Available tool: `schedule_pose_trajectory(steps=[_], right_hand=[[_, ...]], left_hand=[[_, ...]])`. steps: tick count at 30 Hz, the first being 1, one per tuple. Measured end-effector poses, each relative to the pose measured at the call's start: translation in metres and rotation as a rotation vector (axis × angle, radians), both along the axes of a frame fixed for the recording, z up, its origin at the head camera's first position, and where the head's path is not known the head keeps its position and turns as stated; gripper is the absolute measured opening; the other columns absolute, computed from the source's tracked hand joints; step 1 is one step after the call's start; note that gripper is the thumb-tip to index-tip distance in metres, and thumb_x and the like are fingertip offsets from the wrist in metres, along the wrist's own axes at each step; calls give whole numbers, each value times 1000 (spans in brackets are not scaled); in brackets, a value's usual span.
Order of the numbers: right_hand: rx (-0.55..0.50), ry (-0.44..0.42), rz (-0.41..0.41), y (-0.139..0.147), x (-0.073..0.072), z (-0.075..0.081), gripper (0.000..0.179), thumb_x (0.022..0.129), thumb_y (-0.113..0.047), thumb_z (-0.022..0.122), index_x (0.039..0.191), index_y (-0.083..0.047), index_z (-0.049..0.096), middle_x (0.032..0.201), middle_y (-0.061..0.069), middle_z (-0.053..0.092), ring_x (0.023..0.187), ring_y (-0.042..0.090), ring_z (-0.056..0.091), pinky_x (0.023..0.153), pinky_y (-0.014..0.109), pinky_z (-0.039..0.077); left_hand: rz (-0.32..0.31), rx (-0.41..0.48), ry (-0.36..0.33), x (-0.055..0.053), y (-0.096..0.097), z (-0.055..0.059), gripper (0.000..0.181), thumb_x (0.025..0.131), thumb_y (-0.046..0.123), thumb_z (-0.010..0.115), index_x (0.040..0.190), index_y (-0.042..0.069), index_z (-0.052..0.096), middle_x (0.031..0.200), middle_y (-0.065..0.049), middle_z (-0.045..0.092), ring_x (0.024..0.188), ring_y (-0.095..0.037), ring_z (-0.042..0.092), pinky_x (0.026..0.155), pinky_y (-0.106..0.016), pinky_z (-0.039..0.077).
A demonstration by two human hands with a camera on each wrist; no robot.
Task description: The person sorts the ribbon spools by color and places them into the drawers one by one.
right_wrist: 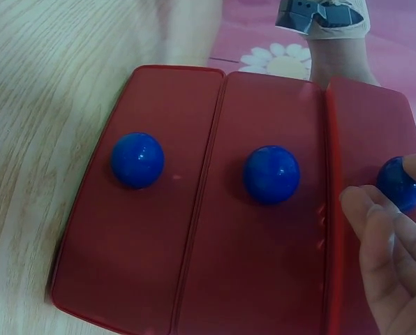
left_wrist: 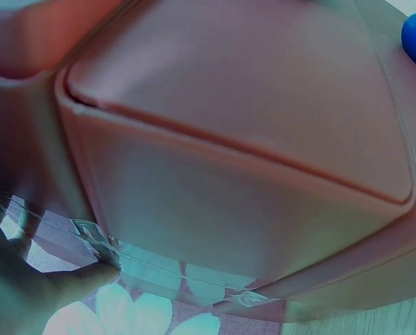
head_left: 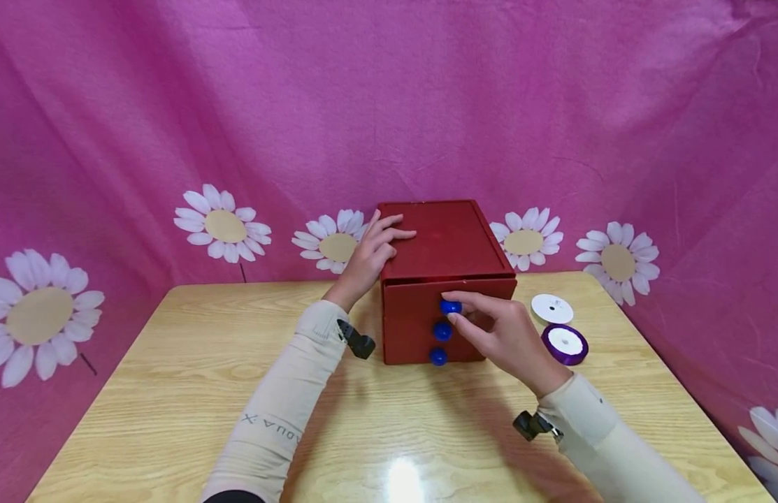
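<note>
A red drawer box (head_left: 435, 237) with three blue round knobs stands on the table. My right hand (head_left: 508, 335) pinches the top knob (head_left: 450, 307) between thumb and fingers. Below it are the middle knob (head_left: 442, 331) and the bottom knob (head_left: 438, 357). In the right wrist view, the top drawer front (right_wrist: 372, 115) stands slightly proud of the middle one. My left hand (head_left: 368, 260) rests on the box's left top edge, its fingers extended over the lid. The left wrist view shows part of that hand (left_wrist: 26, 286) beside the box, with clear tape on the box's side.
Right of the box lie a white spool (head_left: 542, 308) and a purple ribbon spool (head_left: 577, 355). The wooden table (head_left: 238, 391) extends in front and to the left. A pink cloth (head_left: 300, 105) with daisies hangs behind and at both sides.
</note>
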State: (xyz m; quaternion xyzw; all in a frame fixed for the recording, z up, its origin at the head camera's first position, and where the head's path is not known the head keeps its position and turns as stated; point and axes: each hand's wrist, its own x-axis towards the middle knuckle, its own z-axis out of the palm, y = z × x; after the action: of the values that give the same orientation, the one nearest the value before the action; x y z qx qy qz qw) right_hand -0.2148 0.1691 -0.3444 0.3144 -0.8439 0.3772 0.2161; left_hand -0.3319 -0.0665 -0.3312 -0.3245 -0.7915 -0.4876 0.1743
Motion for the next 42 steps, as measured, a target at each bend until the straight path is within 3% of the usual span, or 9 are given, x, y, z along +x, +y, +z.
schedule_pose_trajectory(steps=[9,18,20,24,27,29,33,38,42], right_hand=[[0,-7,-7,0,-3,0,33,81,-27,65,115,-26,63,74,-13,58,57,4,51,43,20,39],[-11,-7,-12,1,-5,1,35,80,-24,66,115,-26,63,77,-14,59,59,4,53,45,21,41],[-13,-6,-13,2,-5,1,35,80,-23,66,115,-26,63,77,-14,59,60,3,54,45,20,41],[-17,-19,-16,1,-6,0,35,81,-23,66,115,-27,62,76,-14,59,60,4,54,46,22,43],[-23,-31,-17,1,-6,0,35,81,-23,66,115,-27,62,76,-13,59,59,4,54,45,23,43],[-24,-28,-13,1,-6,0,35,81,-22,66,115,-26,62,76,-13,60,60,4,55,46,22,43],[-21,-23,-16,0,-8,1,35,81,-22,66,115,-26,63,75,-13,60,61,4,54,47,22,43],[-24,-46,-17,0,-8,1,36,81,-22,66,116,-27,62,76,-13,59,62,4,54,47,22,44],[-23,-52,-23,-1,-7,1,36,81,-23,66,116,-27,62,77,-13,59,63,4,54,48,22,45]], left_hand=[[-21,29,-38,3,0,2,40,85,2,39,115,13,63,140,-5,35,137,-24,-1,106,-51,1],[-6,22,-25,2,2,1,42,83,5,37,115,13,63,138,-5,37,137,-24,1,107,-47,4],[-19,37,-34,10,4,8,42,82,3,36,115,8,62,138,-10,37,137,-27,1,106,-50,3],[-20,40,-38,11,3,9,42,83,4,36,115,8,62,138,-9,37,137,-27,1,106,-50,3],[-11,34,-30,3,3,2,42,83,6,36,114,13,63,138,-5,37,137,-25,1,107,-47,4],[-9,35,-34,4,3,2,42,83,4,36,114,13,63,138,-5,37,137,-24,1,107,-47,4],[-18,41,-58,12,3,9,42,84,0,36,114,9,63,139,-7,36,137,-25,0,107,-48,4],[-48,64,-49,29,5,23,40,82,-6,35,113,-2,61,137,-20,35,136,-34,1,106,-52,2],[-42,61,-63,23,4,19,41,83,-1,35,115,0,61,138,-16,35,136,-30,1,106,-50,3]])
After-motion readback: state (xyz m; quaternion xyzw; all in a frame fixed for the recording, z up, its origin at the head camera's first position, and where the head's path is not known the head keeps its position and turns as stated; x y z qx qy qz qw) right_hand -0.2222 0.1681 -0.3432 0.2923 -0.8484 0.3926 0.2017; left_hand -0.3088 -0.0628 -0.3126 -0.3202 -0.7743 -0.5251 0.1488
